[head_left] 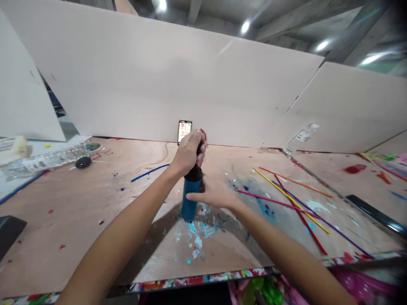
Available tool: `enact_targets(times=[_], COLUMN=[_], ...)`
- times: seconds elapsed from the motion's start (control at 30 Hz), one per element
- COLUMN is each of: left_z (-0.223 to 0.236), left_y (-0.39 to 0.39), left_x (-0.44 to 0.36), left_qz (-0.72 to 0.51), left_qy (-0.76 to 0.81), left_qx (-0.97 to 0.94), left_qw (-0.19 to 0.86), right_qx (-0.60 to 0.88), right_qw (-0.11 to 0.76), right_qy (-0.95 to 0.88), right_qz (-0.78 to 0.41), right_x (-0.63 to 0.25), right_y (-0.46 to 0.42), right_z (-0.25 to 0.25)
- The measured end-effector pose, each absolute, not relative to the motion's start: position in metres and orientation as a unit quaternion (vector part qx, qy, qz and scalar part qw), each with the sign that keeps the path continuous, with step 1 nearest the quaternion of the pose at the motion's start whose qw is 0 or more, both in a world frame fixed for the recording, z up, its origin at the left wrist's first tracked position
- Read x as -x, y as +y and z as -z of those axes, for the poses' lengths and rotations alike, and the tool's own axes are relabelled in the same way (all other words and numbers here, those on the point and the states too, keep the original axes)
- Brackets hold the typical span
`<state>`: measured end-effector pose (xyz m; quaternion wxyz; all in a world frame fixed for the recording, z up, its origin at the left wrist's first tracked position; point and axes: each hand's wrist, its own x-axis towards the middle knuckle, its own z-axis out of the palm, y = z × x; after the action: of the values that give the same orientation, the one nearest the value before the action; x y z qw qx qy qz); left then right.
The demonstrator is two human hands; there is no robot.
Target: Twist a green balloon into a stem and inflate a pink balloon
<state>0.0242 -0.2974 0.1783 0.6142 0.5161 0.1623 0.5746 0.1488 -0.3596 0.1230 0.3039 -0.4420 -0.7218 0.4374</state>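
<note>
A blue bottle (190,199) with a black top (193,173) stands upright near the middle of the table. My left hand (190,150) is closed around the upper black part. A thin red piece (204,134) shows beside its fingers; what it belongs to is unclear. Lower down, my right hand (214,195) grips the bottle's body, with its thumb across the front and its fingers hidden behind. Just beyond my left hand, a phone (183,129) with a lit screen leans against the white board. A thin blue stem (149,173) lies left of the bottle.
Several coloured stems, like pipe cleaners, lie crossed at right, including a yellow one (286,195). A dark phone (375,214) lies farther right. Clear plastic bottles are at left (47,160) and back right (300,137). A white board (159,80) closes off the back. Paint stains the tabletop (127,237).
</note>
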Motion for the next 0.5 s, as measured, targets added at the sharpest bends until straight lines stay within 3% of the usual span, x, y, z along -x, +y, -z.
enact_targets(times=[0.13,0.3,0.4,0.5], left_z=[-0.200,-0.254,-0.273,-0.250], left_y=[-0.245,-0.230,-0.242,-0.240], left_x=[0.001,0.057,0.084,0.107], left_qz=[-0.640,-0.718,-0.756,-0.752], left_qy=[0.251,0.189,0.117,0.122], left_qx=[-0.327,-0.271,-0.309,-0.278], left_qw=[0.649,0.613,0.565,0.585], right_qx=[0.482,0.468,0.458,0.435], right_qw=[0.353,0.431,0.404,0.332], right_qy=[-0.633,-0.733,-0.780,-0.821], right_qz=[-0.492,-0.239,-0.135,-0.166], right_x=[-0.118,-0.100,-0.099,-0.105], right_y=[-0.360,-0.353,-0.359,-0.377], right_z=[-0.099,-0.139,-0.156,-0.154])
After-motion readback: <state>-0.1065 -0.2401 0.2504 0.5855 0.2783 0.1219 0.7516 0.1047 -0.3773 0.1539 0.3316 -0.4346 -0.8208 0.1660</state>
